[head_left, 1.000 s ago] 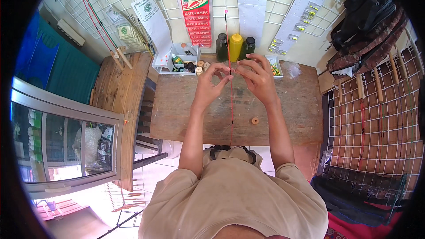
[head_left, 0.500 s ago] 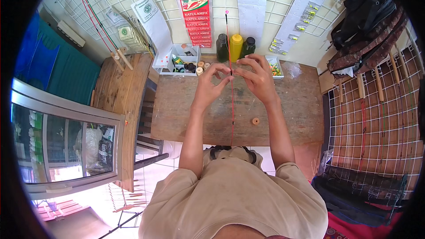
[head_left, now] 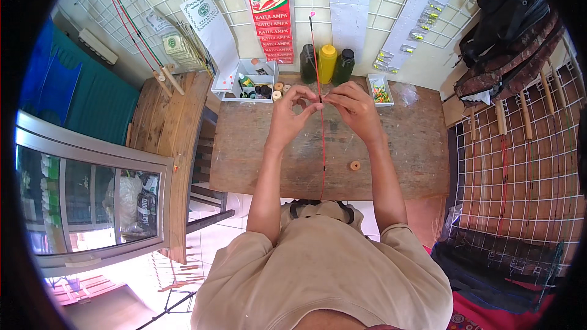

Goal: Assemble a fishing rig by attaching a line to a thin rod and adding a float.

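Note:
A thin red fishing rod with black bands and a pink tip runs lengthwise in front of me, from my lap toward the wall. My left hand pinches it at a black band between thumb and fingertips. Against the same band, the fingers of my right hand are drawn together in a pinch. Whatever fine thing lies between the right fingertips is too small to make out. On the table, nearer me and to the right of the rod, lies a small wooden spool.
The wooden table carries a white divided box of small bottles and spools. Behind my hands stand dark bottles and a yellow bottle. A white tray of colourful bits stands at right. Bags hang from the wall.
My right fingers, raised and spread around the rod before, have come down and closed at the black band. The left hand keeps its pinch. The whole view has shifted slightly.

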`<action>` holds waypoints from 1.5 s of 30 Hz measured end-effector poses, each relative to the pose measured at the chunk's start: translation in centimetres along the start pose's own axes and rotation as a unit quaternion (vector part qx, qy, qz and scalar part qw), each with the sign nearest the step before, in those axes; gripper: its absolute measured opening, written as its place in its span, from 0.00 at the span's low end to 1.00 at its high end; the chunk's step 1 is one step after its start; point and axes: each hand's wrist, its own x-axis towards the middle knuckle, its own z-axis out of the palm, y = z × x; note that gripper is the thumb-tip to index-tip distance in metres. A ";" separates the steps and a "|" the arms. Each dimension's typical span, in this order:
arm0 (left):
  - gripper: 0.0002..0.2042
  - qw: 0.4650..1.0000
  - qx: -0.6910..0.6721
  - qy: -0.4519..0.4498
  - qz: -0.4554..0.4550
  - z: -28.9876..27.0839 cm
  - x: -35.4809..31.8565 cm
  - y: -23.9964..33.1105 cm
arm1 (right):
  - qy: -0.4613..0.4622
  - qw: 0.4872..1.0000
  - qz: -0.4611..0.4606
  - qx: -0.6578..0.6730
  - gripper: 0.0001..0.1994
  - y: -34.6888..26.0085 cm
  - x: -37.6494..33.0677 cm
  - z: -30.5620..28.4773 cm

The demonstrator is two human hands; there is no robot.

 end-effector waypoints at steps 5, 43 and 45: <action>0.12 1.000 0.009 -0.008 -0.018 0.0 0.1 0.2 | 0.011 1.000 0.009 0.027 0.12 -0.1 -0.1 0.1; 0.18 0.999 -0.042 0.001 -0.027 1.2 -0.2 -2.2 | 0.061 0.901 0.285 0.320 0.15 -0.5 -2.2 2.3; 0.18 0.999 -0.037 0.005 -0.040 1.5 -0.2 -2.1 | 0.076 0.899 0.284 0.326 0.13 -0.6 -2.2 2.3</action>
